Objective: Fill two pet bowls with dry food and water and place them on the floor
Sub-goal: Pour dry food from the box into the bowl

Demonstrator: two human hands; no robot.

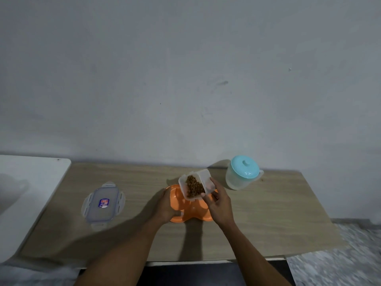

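Observation:
An orange double pet bowl (pixel 177 200) rests on the wooden table (pixel 257 219), near its middle. My left hand (pixel 165 205) grips the bowl's left side. My right hand (pixel 219 205) holds a clear plastic container (pixel 194 183) of brown dry food, tilted with its open mouth toward me, above the bowl. The food lies along the container's lower wall. The bowl's inside is partly hidden by the container and my hands. A translucent jug with a light-blue lid (pixel 242 172) stands upright to the right, behind the bowl.
The container's clear snap lid (pixel 103 204) lies flat on the table at the left. A white surface (pixel 31 182) adjoins the table's left end. A grey wall runs behind. Speckled floor (pixel 340 265) shows at the lower right.

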